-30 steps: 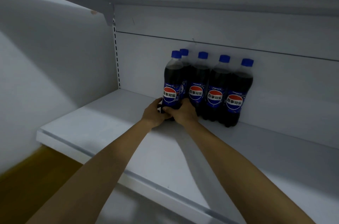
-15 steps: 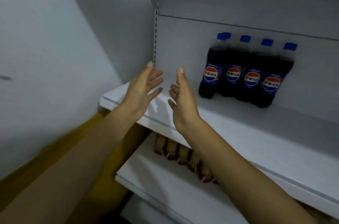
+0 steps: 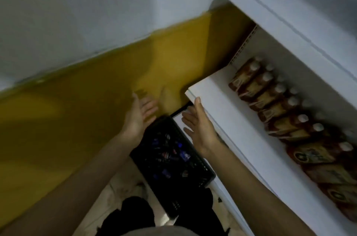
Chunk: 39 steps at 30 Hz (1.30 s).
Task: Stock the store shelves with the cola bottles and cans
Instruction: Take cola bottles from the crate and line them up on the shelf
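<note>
Since the earlier frame the view has swung down and left. The cola row on the upper shelf [image 3: 289, 13] is out of sight, and both hands have dropped from shelf height to just above a black crate [image 3: 207, 174] on the floor [image 3: 119, 187].

The left hand [image 3: 142, 117] hangs over the crate's far left corner, palm turned inward, its grip spread and holding nothing. The right hand [image 3: 199, 125] faces it across the crate's far end, fingers straight, grip likewise spread and bare. It is just beside the front edge of the lower shelf [image 3: 231, 119]; whether it touches that edge cannot be told.

The cola [image 3: 166, 154] lies inside the crate, below and between the two forearms. It shows only as dark shapes with blurred red, white and blue labels, so bottles and cans cannot be told apart.

A row of brown-labelled bottles [image 3: 270, 104] with pale caps stands along the lower shelf. A yellow band [image 3: 96, 90] runs along the wall behind the crate. Dark trousers [image 3: 135, 214] show at the bottom.
</note>
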Available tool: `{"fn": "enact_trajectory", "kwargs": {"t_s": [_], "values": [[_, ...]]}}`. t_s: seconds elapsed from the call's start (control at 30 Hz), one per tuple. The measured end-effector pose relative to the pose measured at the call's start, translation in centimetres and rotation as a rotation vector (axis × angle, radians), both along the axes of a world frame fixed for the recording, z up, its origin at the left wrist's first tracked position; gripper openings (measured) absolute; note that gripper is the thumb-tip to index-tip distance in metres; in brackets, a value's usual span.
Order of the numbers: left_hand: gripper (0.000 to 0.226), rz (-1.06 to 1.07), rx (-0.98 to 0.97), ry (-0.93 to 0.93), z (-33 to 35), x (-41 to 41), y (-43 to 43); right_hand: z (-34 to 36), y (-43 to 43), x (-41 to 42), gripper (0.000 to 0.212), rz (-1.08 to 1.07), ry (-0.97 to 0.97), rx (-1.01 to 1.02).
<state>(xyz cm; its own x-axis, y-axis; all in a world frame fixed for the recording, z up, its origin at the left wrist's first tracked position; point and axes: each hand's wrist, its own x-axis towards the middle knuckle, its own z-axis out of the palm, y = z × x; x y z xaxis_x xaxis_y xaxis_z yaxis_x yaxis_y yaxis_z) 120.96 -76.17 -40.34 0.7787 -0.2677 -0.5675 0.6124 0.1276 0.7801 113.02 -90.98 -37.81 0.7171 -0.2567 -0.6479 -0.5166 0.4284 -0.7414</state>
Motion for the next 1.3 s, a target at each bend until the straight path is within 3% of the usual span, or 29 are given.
{"fn": "enact_trajectory", "kwargs": {"t_s": [0.13,0.27,0.4,0.47,0.53,0.73,0.97,1.07,1.2,1.3], "values": [[0.058,0.034,0.102,0.185,-8.3,-1.6,2.4,-10.0,0.2,-3.4,0.079,-0.036,0.212,0.123],[0.045,-0.085,0.228,0.330,-16.8,-3.6,2.8,-20.8,-0.2,-6.2,0.067,-0.031,0.402,0.149],[0.034,-0.160,0.344,0.440,-26.3,-5.4,1.8,-32.2,-0.2,-8.4,0.049,0.117,0.577,0.028],[0.034,-0.154,0.346,0.545,-31.1,-6.8,0.9,-37.3,-0.1,-9.6,0.030,0.256,0.644,-0.074],[0.033,-0.080,0.306,0.657,-35.9,-8.5,-0.1,-42.2,-0.3,-10.7,0.023,0.397,0.662,-0.188],[0.017,0.093,0.242,0.881,-48.8,-14.3,-4.9,-53.5,-1.2,-12.5,0.042,0.628,0.659,-0.347],[0.038,0.000,0.489,0.811,-63.1,-16.7,-6.3,-67.4,-1.5,-10.7,0.059,0.921,0.544,-0.554],[0.037,-0.034,0.450,0.815,-68.1,-16.2,-7.1,-72.5,-1.0,-9.7,0.062,1.069,0.481,-0.690],[0.028,0.057,0.456,0.783,-70.7,-16.5,-7.4,-75.9,-0.4,-8.2,0.050,1.252,0.487,-0.776],[0.023,0.107,0.432,0.760,-70.0,-17.1,-7.0,-75.5,-0.2,-7.1,0.052,1.320,0.497,-0.828]]}}
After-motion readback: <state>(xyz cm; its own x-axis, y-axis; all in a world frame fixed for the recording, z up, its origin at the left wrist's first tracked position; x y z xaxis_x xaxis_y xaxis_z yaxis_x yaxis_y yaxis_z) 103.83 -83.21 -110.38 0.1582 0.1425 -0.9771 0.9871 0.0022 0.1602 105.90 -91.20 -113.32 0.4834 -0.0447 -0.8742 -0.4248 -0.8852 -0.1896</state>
